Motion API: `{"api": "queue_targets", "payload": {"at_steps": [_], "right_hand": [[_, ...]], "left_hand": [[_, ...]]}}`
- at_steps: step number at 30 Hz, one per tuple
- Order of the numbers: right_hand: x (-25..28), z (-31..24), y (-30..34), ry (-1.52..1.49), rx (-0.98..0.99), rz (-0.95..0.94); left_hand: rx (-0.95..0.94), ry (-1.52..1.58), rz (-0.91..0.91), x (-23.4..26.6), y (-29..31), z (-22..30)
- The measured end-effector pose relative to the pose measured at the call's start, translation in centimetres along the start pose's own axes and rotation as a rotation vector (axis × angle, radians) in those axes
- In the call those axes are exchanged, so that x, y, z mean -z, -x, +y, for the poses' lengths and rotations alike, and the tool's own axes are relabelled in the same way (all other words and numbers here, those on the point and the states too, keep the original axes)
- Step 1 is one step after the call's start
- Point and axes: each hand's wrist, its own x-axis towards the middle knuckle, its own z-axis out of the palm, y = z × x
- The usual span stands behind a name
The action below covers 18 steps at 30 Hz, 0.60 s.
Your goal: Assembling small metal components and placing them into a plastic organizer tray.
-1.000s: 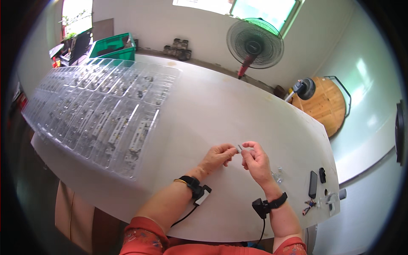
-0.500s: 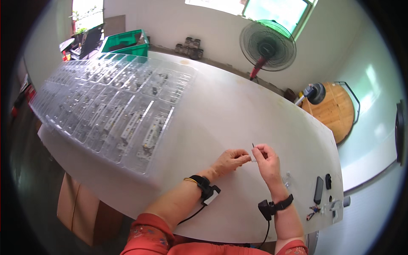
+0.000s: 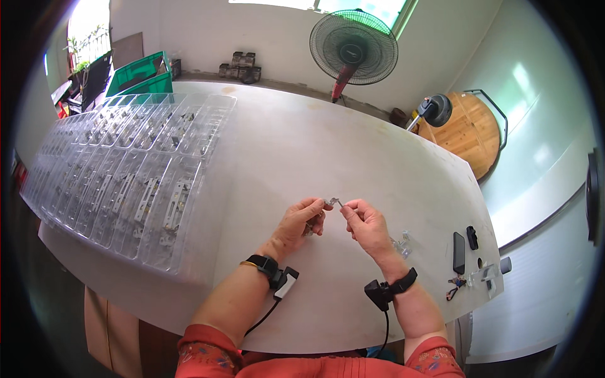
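Note:
My left hand [image 3: 296, 225] is closed in a pinch, thumb uppermost, on a small shiny metal part [image 3: 332, 201] that sticks out past the fingertips. A second glint shows beneath its curled fingers, too small to name. From the other side, my right hand [image 3: 368, 228] pinches a thin grey rod [image 3: 341, 203]. Its tip reaches the metal part; whether it sits inside or only touches cannot be seen. Both hands are just above the white table [image 3: 277, 151]. Several small clear and silvery pieces [image 3: 401, 244] lie beside my right wrist.
Clear plastic compartment trays [image 3: 148, 205] with metal parts cover the table's left side. A green crate [image 3: 142, 74] stands behind them. At the right lie a dark oblong object [image 3: 459, 252], keys [image 3: 455, 286] and a clear plastic piece [image 3: 485, 277]. A fan [image 3: 353, 47] stands beyond the far edge.
My hands have come together, and the rod in my right hand now meets the part. My left hand has turned, so the part shows more plainly. The whole view has shifted.

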Motion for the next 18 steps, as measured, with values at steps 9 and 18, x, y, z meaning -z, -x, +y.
{"api": "queue_targets", "payload": {"at_steps": [9, 18], "right_hand": [[-0.19, 0.55, -0.22, 0.054, 0.073, 0.024], [-0.41, 0.47, -0.1, 0.062, 0.095, 0.037]], "left_hand": [[-0.038, -0.059, 0.024, 0.28, -0.1, -0.35], [-0.053, -0.087, 0.03, 0.18, -0.04, -0.26]]}}
